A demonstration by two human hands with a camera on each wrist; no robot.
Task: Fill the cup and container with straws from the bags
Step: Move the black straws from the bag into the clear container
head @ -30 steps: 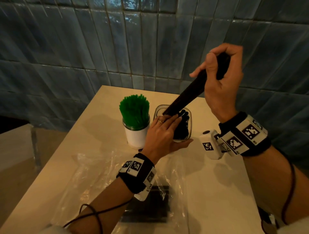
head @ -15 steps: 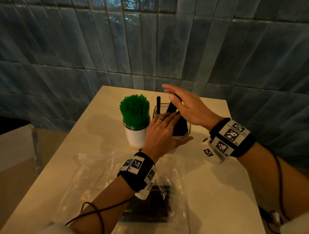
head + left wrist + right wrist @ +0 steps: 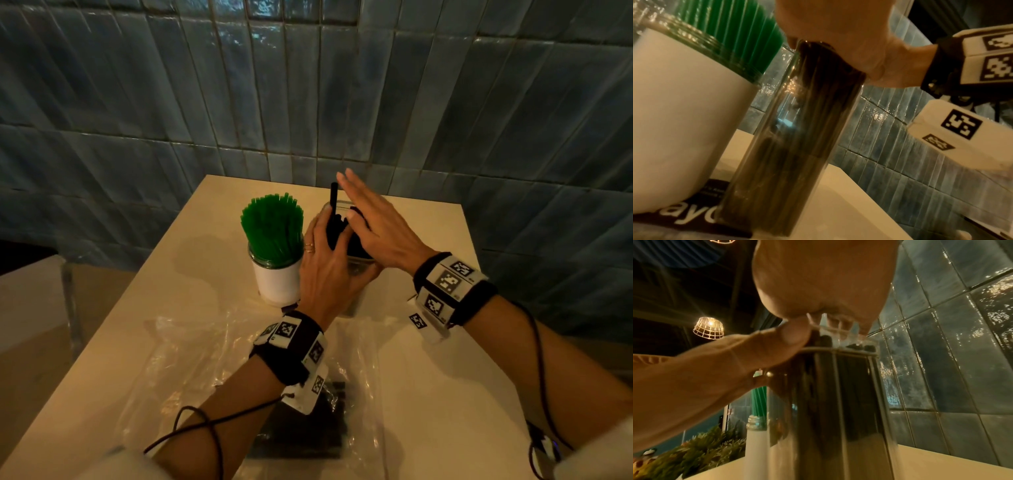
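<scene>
A white cup point(image 3: 278, 286) packed with green straws point(image 3: 272, 233) stands on the table. Just right of it is the clear container point(image 3: 358, 267) holding black straws point(image 3: 797, 129). My left hand point(image 3: 327, 253) holds the container, with the fingers laid over its left rim and the thumb point(image 3: 781, 344) round the near side. My right hand point(image 3: 371, 222) is flat with straight fingers, its palm point(image 3: 818, 280) pressing down on the straw tops. One black straw point(image 3: 334, 198) sticks up higher, beside my right fingers.
A crumpled clear plastic bag point(image 3: 205, 356) lies on the near table. Another bag with black straws point(image 3: 308, 428) sits under my left forearm. A blue tiled wall point(image 3: 308, 85) runs close behind the table. Bare tabletop point(image 3: 445, 377) shows to the right.
My right hand let go of the bundle of black straws into the container, came down and flattened over the tops. My left hand stayed on the container.
</scene>
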